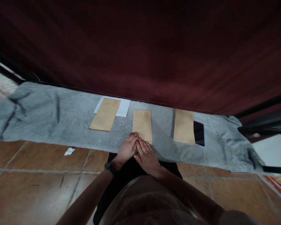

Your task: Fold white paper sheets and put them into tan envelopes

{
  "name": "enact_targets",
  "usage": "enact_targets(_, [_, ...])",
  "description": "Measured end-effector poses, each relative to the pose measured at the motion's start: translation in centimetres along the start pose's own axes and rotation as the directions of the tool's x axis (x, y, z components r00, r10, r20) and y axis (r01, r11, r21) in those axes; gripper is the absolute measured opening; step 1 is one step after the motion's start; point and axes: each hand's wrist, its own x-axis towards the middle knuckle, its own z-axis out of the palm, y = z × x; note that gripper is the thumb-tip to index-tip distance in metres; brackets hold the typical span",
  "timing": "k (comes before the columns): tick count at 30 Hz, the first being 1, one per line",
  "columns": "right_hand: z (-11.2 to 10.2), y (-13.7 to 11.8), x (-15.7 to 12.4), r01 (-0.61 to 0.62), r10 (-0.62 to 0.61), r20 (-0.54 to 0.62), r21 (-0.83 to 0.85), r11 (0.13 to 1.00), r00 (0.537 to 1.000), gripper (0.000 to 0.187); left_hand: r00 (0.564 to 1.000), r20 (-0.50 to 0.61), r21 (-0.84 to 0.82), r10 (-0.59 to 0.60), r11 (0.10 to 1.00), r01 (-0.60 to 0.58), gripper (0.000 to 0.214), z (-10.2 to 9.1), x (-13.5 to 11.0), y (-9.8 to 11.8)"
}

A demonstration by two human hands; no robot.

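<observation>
A brown paper envelope (142, 122) with small red print near its top lies in front of me on the grey cloth. My left hand (128, 146), with a dark band on its wrist, rests at the envelope's lower left corner, its fingers slightly bent and close together. Beside it, my right hand (147, 155) lies flat with fingers stretched over the envelope's lower edge. The two hands touch, and they cover that corner. To the left, another brown envelope (105, 115) overlaps white paper (124, 107). On the right is a stack of brown envelopes (184, 126).
A dark-screened phone (199, 133) lies against the right stack. Grey cloth (61, 122) covers the narrow table, with a dark red curtain (140, 56) rising behind it. A crumpled white scrap (69, 151) is on the tiled floor. A white panel (273, 150) stands at the far right.
</observation>
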Motion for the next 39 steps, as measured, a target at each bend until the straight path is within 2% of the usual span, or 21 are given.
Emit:
enact_targets(13, [-1.3,3.8,-3.1,-0.052,0.049,-0.034,-0.103,0.993,0.998,0.061,0.998,0.008,0.104,0.057,0.993,-0.057,0.030,0.5,-0.4,-0.4])
enact_targets(18, [-1.5,4.6,-3.8,-0.073,0.068,-0.051,-0.111,0.991,0.996,0.062,0.998,0.022,0.164,0.054,0.985,-0.057,0.038,0.3,-0.6,-0.2])
enact_targets(22, [-1.2,4.7,-3.9,-0.072,0.065,-0.063,-0.112,0.991,0.996,0.063,0.996,0.025,0.241,0.081,0.967,-0.085,0.045,1.2,-0.7,1.7])
enact_targets(26, [-0.2,4.9,-4.2,-0.071,0.062,-0.073,-0.125,0.990,0.995,0.064,0.981,0.117,0.235,0.158,0.955,-0.182,0.058,3.6,-1.2,5.2])
enact_targets(29, [0.4,5.3,-4.5,-0.046,0.037,-0.066,-0.138,0.989,0.997,0.065,0.980,0.115,0.246,0.165,0.951,-0.189,0.065,5.0,-1.6,6.7])
enact_targets(34, [0.0,5.3,-4.3,-0.052,0.042,-0.073,-0.134,0.990,0.996,0.061,0.984,0.117,0.289,0.135,0.943,-0.164,0.084,4.5,-2.3,6.0])
enact_targets(39, [-0.8,5.0,-4.0,-0.068,0.064,-0.042,-0.098,0.993,0.997,0.064,0.989,0.115,0.315,0.098,0.940,-0.130,0.079,3.4,-2.9,4.8])
